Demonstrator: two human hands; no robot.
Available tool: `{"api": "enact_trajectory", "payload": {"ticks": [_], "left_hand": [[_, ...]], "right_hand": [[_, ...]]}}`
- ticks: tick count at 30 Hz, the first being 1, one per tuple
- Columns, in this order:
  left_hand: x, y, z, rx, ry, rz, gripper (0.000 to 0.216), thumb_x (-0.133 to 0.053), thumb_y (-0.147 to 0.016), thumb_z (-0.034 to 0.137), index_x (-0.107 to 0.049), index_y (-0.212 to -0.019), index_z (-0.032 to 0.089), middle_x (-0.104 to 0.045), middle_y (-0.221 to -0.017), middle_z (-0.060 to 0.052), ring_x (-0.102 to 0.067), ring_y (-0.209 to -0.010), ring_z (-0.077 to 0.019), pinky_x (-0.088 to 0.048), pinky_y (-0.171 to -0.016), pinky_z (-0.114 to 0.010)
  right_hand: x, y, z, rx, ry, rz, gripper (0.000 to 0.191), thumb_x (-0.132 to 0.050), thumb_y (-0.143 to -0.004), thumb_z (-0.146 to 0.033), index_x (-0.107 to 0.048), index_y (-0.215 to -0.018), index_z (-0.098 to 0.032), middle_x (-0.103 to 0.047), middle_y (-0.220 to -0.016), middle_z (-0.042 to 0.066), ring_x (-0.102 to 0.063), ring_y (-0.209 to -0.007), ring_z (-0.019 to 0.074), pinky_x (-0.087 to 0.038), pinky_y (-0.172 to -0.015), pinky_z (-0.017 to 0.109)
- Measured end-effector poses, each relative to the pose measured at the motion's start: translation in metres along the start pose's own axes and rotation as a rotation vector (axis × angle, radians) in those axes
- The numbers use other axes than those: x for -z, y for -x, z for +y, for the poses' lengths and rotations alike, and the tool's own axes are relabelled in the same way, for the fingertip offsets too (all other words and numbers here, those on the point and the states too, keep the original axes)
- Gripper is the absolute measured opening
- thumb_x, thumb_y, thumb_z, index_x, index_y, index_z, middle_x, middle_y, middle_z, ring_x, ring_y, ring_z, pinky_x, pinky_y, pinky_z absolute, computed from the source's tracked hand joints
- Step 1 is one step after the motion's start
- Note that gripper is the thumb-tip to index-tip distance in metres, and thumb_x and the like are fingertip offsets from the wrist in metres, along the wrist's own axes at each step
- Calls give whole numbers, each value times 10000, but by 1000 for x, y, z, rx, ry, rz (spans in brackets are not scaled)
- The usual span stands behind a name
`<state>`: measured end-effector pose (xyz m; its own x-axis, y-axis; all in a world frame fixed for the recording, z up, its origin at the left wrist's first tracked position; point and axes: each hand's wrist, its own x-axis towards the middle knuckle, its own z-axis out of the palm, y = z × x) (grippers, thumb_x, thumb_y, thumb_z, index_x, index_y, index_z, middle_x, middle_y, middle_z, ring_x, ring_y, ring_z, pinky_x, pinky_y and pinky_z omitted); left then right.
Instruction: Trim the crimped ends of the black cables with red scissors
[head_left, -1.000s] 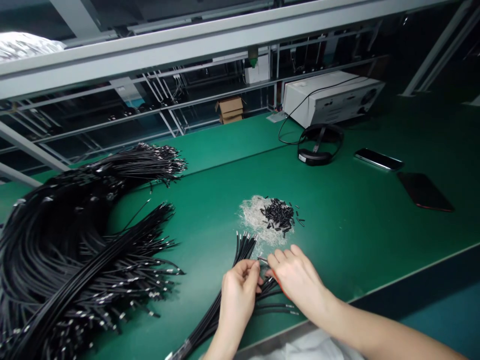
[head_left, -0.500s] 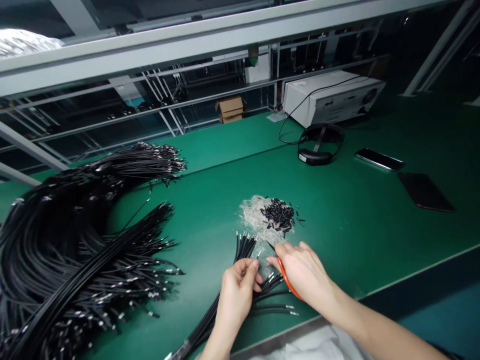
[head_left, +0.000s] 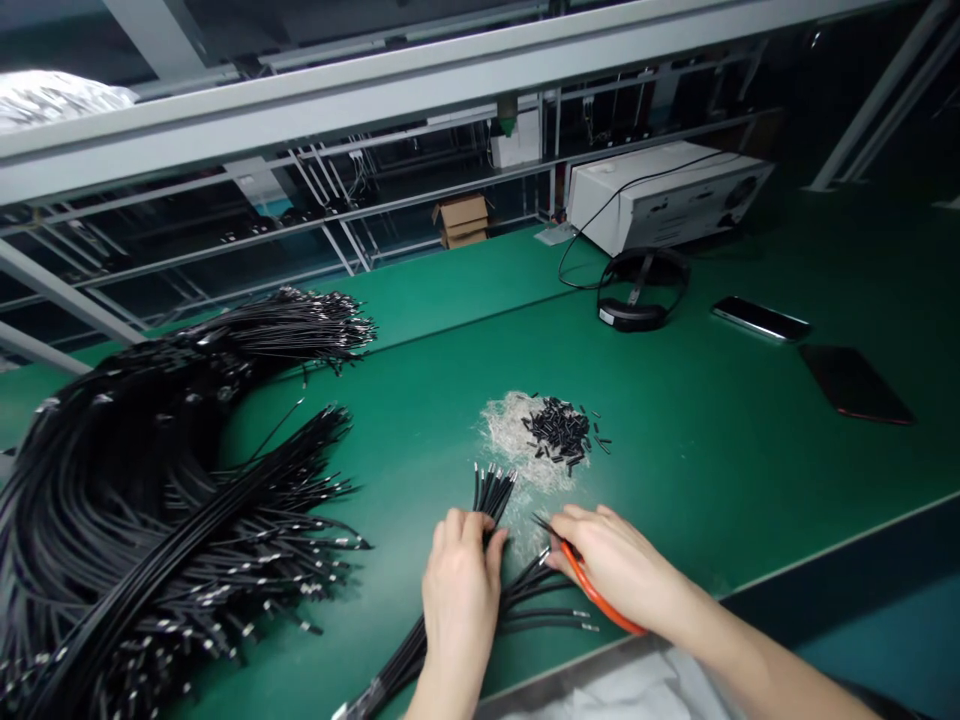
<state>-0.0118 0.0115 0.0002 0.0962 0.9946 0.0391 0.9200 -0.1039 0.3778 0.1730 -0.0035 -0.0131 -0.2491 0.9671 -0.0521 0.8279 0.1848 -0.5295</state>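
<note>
My left hand [head_left: 459, 590] lies palm down on a small bundle of black cables [head_left: 491, 492] near the bench's front edge, fingers curled over it. The cables' stripped silver ends fan out past my fingertips. My right hand [head_left: 622, 570] is closed on an orange-handled cutting tool [head_left: 592, 592], its dark tip [head_left: 541, 523] pointing toward the cable ends. A few loose black cables [head_left: 547, 615] lie under and between both hands. Just beyond sits a pile of pale wire strands [head_left: 517, 435] topped with short black sleeve offcuts [head_left: 559, 430].
A big heap of black cables [head_left: 150, 500] fills the left of the green bench [head_left: 750, 450]. Farther back right lie a black headband device [head_left: 639, 290], a white box [head_left: 667, 195], a phone [head_left: 759, 318] and a dark tablet [head_left: 855, 385]. A cardboard box [head_left: 461, 220] sits behind.
My left hand has let go of the single cable end and moved forward to rest on the bundle. My right hand has drawn back to the right, showing more of the orange handle.
</note>
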Motion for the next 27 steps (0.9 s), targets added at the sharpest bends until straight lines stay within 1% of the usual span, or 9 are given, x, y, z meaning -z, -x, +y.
{"api": "enact_trajectory", "payload": {"ticks": [3,6,10,12,14,16,18,22,27], "left_hand": [[-6,0,-4,-27,-223,55,216,-424,-873,301,-616,-844,205,-575,-877,-49,-513,-842,-196,-406,-724,-290],[-8,0,-9,-58,-277,92,228,-412,-880,300,-611,-834,198,-570,-871,-50,-511,-823,-189,-410,-738,-296],[-7,0,-16,0,-303,188,342,-432,-870,408,-581,-1014,137,-605,-954,-101,-553,-868,-213,-419,-761,-312],[-7,-1,-19,65,-320,131,396,-410,-875,447,-562,-1064,134,-637,-928,-104,-587,-865,-229,-417,-750,-320],[-6,-1,-20,129,-303,23,381,-374,-890,458,-559,-1047,164,-663,-911,-85,-620,-844,-231,-406,-720,-307],[-4,-1,-20,188,-251,-58,353,-336,-906,453,-544,-1036,197,-672,-962,-66,-645,-799,-215,-380,-662,-276],[-3,0,-19,239,-189,-91,332,-305,-920,445,-517,-1051,225,-666,-1019,-49,-656,-735,-191,-333,-598,-246],[-3,5,-21,282,-136,-55,315,-288,-928,444,-485,-1076,248,-657,-1041,-33,-658,-681,-170,-263,-556,-228],[-4,8,-26,282,-124,61,333,-278,-929,451,-490,-1081,244,-657,-1018,-28,-637,-639,-149,-251,-547,-227]], "right_hand": [[7,-7,-1,-30,-35,24,139,-502,-903,-295,-581,-825,-211,-632,-856,13,-611,-760,174,-369,-727,288],[13,-19,-6,-50,-111,90,175,-444,-925,-284,-587,-860,-205,-641,-864,25,-612,-772,163,-376,-698,261],[8,-32,-13,-87,-140,108,201,-429,-922,-284,-567,-811,-190,-641,-795,33,-607,-737,168,-361,-655,255],[2,-37,-15,-123,-156,94,214,-434,-915,-297,-555,-779,-186,-636,-762,38,-596,-711,170,-344,-634,258],[-5,-41,-16,-147,-191,81,208,-449,-902,-299,-544,-756,-186,-631,-735,35,-579,-681,164,-325,-617,259],[-10,-44,-16,-163,-219,88,200,-454,-891,-284,-533,-735,-186,-624,-713,36,-560,-660,159,-311,-607,261],[-14,-47,-16,-176,-233,103,207,-453,-882,-273,-521,-708,-185,-614,-683,38,-541,-637,158,-302,-595,264],[-17,-52,-18,-178,-299,93,255,-461,-866,-280,-503,-633,-186,-571,-570,17,-495,-546,139,-296,-553,258],[-13,-54,-21,-194,-429,108,182,-442,-868,-290,-575,-799,-188,-625,-657,3,-550,-575,125,-358,-551,220]]}}
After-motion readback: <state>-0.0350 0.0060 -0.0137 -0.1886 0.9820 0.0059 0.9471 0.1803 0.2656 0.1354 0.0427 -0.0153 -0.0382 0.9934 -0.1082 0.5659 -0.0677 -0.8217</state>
